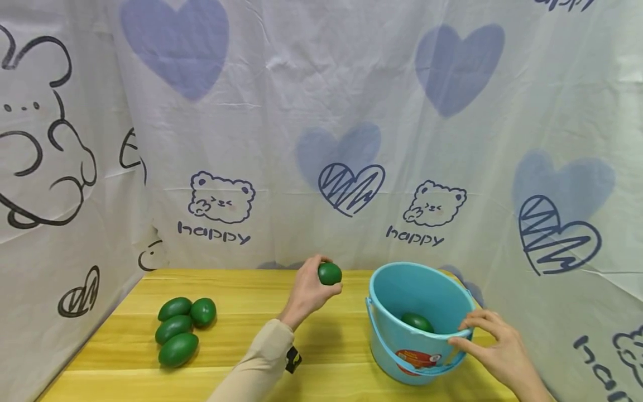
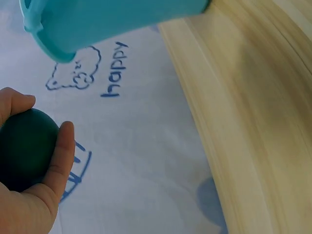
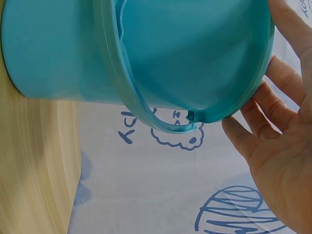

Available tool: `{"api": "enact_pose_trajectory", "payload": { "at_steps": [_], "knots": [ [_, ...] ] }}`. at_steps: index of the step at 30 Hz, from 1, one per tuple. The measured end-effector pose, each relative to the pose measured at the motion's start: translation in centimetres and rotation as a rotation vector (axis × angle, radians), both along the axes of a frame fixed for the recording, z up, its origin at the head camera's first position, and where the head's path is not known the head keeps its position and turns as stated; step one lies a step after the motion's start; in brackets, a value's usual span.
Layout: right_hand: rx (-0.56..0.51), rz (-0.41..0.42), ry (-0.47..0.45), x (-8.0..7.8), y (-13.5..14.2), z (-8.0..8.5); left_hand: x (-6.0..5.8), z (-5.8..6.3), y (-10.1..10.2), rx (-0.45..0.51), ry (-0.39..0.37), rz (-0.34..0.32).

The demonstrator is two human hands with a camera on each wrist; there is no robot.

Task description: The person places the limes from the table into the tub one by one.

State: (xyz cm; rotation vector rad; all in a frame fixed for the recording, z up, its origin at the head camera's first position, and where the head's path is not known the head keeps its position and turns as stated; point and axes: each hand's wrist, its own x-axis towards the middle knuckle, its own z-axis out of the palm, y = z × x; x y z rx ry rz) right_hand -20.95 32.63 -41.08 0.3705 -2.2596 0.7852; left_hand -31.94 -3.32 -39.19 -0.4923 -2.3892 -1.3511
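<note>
My left hand [image 1: 311, 290] holds a smooth, dark green egg-shaped fruit [image 1: 330, 274] above the table, to the left of the bucket. In the left wrist view, the thumb and fingers wrap round that same green fruit [image 2: 27, 148]. A light blue plastic bucket [image 1: 387, 329] stands upright on the table, its handle hanging down the near side. Its rim is gripped on the right by my right hand [image 1: 502, 346]. Inside the bucket lies another green fruit [image 1: 417, 322]. The right wrist view shows fingers at the bucket rim [image 3: 265, 73].
Several more green fruits [image 1: 179, 350] lie close together on the left of the yellow wood-grain table [image 1: 241, 312]. White cloth [image 1: 281, 139] printed with hearts and bears hangs behind and at both sides. A dark band [image 1: 293, 359] shows at my left wrist.
</note>
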Motion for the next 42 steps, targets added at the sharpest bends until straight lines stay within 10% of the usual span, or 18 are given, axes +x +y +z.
{"api": "enact_pose_trajectory", "payload": {
  "at_steps": [19, 31, 42],
  "knots": [
    [0.003, -0.014, -0.008, 0.1, 0.1, 0.0, 1.2, 0.5, 4.6, 0.096, 0.195, -0.085],
    [0.003, -0.004, 0.002, 0.1, 0.0, 0.1, 2.0, 0.7, 5.7, 0.216, 0.116, -0.154],
    [0.001, 0.002, -0.008, 0.0, 0.1, 0.0, 2.9, 0.4, 7.6, -0.029, 0.198, -0.269]
  ]
}}
